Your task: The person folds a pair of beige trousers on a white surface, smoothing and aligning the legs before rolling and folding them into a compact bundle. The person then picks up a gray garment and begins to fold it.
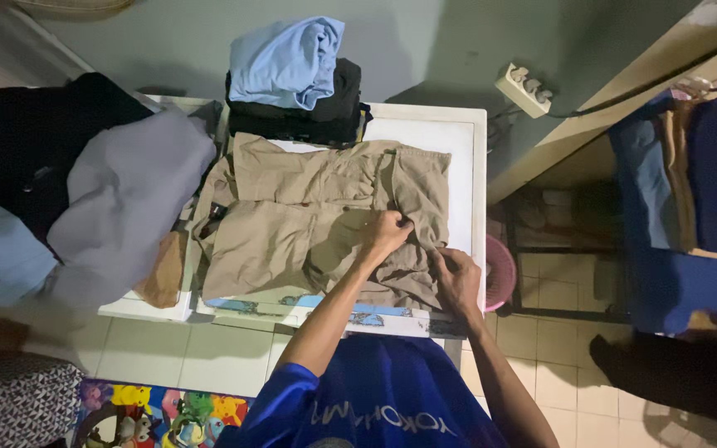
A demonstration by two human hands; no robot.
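The khaki trousers (309, 224) lie folded on the white table (466, 166), left hand (387, 231) pinching their cloth near centre, right hand (456, 278) gripping the edge at four o'clock.

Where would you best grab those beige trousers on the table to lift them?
Probably the bunched right end of the beige trousers, coming from the near edge. They lie flat elsewhere, but there the cloth rises in folds where the left hand and right hand pinch it.

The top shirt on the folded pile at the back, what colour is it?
Light blue: the folded shirt tops a dark clothes stack, seen in the head view.
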